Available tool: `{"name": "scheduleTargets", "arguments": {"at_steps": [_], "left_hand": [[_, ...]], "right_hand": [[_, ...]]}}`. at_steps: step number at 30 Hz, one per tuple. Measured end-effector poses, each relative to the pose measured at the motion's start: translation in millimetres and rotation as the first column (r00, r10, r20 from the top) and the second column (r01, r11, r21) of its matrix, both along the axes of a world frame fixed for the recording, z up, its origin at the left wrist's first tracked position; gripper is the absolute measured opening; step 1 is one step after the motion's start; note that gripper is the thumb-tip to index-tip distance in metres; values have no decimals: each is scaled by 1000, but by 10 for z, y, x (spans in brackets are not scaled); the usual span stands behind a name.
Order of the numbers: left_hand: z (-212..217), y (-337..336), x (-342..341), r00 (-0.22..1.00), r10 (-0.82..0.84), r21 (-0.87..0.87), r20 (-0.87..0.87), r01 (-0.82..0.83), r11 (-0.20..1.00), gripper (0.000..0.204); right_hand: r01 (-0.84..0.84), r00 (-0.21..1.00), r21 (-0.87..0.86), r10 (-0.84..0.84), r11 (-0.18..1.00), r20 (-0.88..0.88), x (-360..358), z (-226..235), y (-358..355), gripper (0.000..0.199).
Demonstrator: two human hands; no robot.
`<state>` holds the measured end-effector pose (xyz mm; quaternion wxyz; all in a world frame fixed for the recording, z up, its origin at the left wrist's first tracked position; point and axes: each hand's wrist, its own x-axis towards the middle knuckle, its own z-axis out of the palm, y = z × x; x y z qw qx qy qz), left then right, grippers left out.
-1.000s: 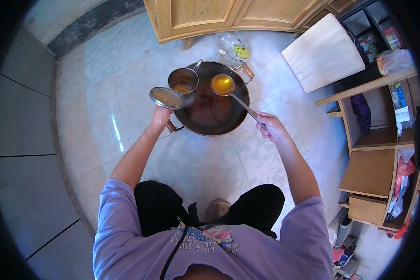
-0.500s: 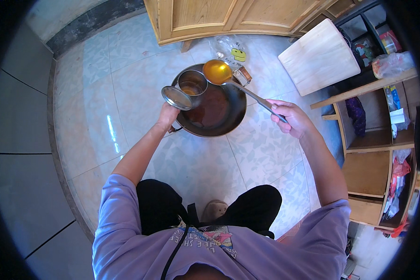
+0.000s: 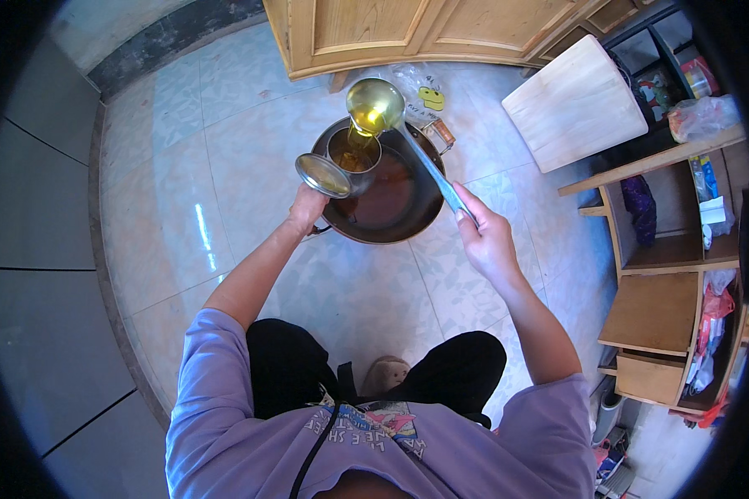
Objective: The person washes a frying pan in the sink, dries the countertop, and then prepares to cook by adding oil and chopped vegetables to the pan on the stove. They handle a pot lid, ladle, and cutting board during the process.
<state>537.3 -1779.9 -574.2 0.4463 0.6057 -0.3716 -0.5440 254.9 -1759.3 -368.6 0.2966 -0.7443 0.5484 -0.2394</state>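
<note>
A person in a lilac top squats on a pale tiled floor (image 3: 225,150), seen from above. The right hand (image 3: 484,237) has its fingers closed around the far end of a long metal ladle (image 3: 376,106), whose bowl brims with yellow oil and tips a thin stream downward. The left hand (image 3: 308,208) is wrapped around a small metal can (image 3: 354,154) with its hinged lid (image 3: 323,175) flipped open, held over a dark wok (image 3: 387,195) that rests on the floor.

The ladle looks stiff and light, but oil would likely make it slippery, so the dry handle end seems the safest hold. The can, filling, probably grows heavier and slicker on its sides.

Beyond the wok lie a clear plastic bag (image 3: 420,87), a wooden cabinet (image 3: 408,29), a pale chopping board (image 3: 574,104) and open wooden shelves (image 3: 666,249) on the right.
</note>
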Motion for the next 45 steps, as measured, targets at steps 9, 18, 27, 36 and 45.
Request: {"name": "scheduleTargets", "arguments": {"at_steps": [9, 18, 27, 36, 45], "left_hand": [[68, 51, 17, 999, 40, 38, -20, -40, 998, 25], [232, 147, 46, 989, 115, -3, -90, -116, 993, 19], [329, 175, 125, 980, 119, -46, -158, -127, 991, 17], [198, 237, 282, 983, 105, -90, -149, -119, 989, 21], [266, 240, 249, 977, 159, -31, -141, -165, 986, 23]], "right_hand": [[-214, 914, -386, 44, 897, -403, 99, -185, 318, 55], [-82, 740, 622, -370, 779, 561, -80, -474, 170, 37], [184, 982, 148, -176, 972, -67, -444, -1510, -159, 37], [188, 872, 50, -143, 981, -468, -110, -1917, -281, 36], [34, 721, 867, -613, 497, 323, -130, -2108, -317, 36]]}}
